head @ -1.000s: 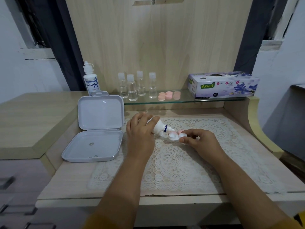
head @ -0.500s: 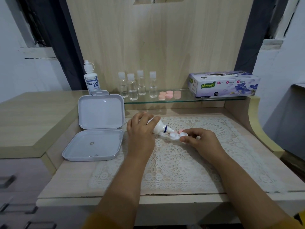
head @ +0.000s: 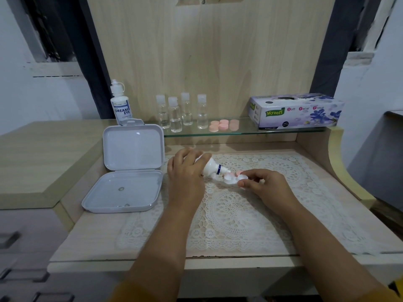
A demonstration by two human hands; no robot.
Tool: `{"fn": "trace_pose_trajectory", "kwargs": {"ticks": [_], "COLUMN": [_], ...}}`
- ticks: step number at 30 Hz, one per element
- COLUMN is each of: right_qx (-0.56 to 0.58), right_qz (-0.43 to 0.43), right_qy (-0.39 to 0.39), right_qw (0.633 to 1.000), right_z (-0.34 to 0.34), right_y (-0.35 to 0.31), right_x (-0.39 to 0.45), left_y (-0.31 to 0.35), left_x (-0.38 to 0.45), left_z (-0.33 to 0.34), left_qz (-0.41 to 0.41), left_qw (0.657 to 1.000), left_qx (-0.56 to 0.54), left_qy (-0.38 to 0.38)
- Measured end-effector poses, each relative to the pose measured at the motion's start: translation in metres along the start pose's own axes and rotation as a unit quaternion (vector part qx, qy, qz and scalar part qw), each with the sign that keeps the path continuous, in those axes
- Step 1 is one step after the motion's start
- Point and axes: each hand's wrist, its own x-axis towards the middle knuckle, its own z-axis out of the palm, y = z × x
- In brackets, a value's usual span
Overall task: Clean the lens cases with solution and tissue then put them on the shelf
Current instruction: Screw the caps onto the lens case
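Presently, at the frame's centre, our left hand (head: pixel 185 171) wraps a small white squeeze bottle of solution (head: pixel 210 166), tipped with its nozzle over the open white twin-cup lens case (head: pixel 232 178) that our right hand (head: pixel 265 184) pinches above the lace-covered counter (head: pixel 229 214); squeeze too hard and solution floods the cups onto the lace; a loose pinch may let the case tilt and spill.

I see my left hand (head: pixel 185 175) gripping the solution bottle (head: pixel 210 167), nozzle tilted over the lens case (head: pixel 232 178) pinched by right-hand fingers (head: pixel 246 182).
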Motion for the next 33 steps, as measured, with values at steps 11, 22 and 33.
{"fn": "trace_pose_trajectory", "kwargs": {"ticks": [11,22,33], "right_qx": [-0.008,0.004,-0.004], "right_qz": [-0.003,-0.005,-0.003], "right_qy": [0.002,0.002,0.003], "right_qw": [1.0,1.0,1.0], "right_z": [0.0002,-0.0005,-0.0003], "right_y": [0.0004,-0.0008,0.0004], "right_x": [0.0005,-0.0007,0.0005], "left_y": [0.0007,0.0024,0.0016], "left_x": [0.0001,-0.0003,0.0003], "left_z": [-0.0007,-0.0023,-0.0013], "left_qz": [-0.002,0.0,0.001], "left_qw": [1.0,1.0,1.0], "left_qx": [-0.01,0.007,0.005], "left_qy": [-0.002,-0.012,-0.014]}}
